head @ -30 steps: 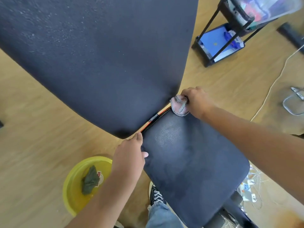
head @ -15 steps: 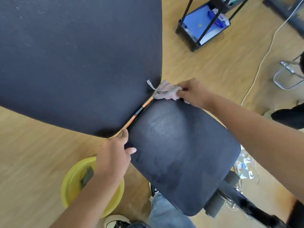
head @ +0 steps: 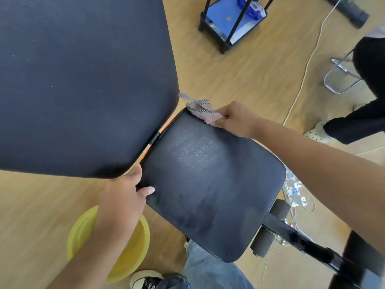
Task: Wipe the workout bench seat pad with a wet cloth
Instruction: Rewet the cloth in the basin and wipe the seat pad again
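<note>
The dark blue seat pad [head: 210,184] of the workout bench lies in the middle of the view, with damp streaks on its surface. My right hand [head: 235,118] is at the pad's far right corner, shut on a pale patterned cloth [head: 203,110] that drapes over that corner. My left hand [head: 123,197] grips the pad's near left corner, thumb on top. The large dark backrest pad [head: 79,80] fills the upper left, separated from the seat by a narrow gap with an orange-and-black frame bar.
A yellow basin [head: 133,253] stands on the wooden floor under my left arm. My jeans leg and sneaker [head: 145,279] are below the seat. A black rack [head: 229,21], a white cable, a chrome chair leg [head: 337,80] and another person's leg [head: 366,117] are at right.
My right hand has drawn the cloth from the gap at the seat's top edge out to the far right corner, unfolding it. The view shifted left and down; my left hand kept its grip.
</note>
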The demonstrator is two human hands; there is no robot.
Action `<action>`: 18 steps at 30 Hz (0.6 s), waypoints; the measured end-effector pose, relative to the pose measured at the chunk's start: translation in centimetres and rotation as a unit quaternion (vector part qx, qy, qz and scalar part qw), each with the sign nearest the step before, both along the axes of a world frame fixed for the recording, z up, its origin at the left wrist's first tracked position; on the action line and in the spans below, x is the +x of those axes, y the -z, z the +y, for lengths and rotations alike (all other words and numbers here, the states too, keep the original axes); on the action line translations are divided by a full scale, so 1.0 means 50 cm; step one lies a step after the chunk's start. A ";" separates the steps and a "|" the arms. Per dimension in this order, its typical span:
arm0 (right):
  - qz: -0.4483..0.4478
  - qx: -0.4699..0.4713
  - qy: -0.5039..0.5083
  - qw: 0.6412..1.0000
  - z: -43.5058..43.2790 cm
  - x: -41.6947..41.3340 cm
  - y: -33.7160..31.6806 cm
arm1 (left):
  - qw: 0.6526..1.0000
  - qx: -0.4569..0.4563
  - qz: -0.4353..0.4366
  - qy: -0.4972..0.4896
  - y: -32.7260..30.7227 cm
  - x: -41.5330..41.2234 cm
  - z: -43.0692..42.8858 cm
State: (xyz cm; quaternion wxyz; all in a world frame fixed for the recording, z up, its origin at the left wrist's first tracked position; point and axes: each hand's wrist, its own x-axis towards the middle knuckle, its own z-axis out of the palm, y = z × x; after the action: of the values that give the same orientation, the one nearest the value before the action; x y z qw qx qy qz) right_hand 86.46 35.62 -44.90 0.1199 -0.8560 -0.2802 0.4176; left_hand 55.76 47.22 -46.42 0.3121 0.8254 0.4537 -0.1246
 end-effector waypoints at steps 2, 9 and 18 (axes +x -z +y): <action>0.014 -0.015 0.034 0.999 -0.019 0.024 0.004 | 1.000 -0.006 -0.007 0.003 0.003 -0.003 -0.001; -0.029 -0.214 0.146 0.965 -0.393 -0.003 -0.047 | 1.000 -0.017 0.007 0.018 0.001 -0.005 -0.002; 0.025 0.003 0.478 0.878 -0.410 -0.097 0.001 | 1.000 0.005 0.013 0.026 0.000 -0.006 0.003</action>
State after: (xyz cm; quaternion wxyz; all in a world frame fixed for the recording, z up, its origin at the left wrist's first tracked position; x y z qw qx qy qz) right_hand 81.64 15.14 -44.96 0.3150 -0.8744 0.1653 0.3301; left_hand 55.44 47.38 -46.43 0.2992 0.8365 0.4370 -0.1407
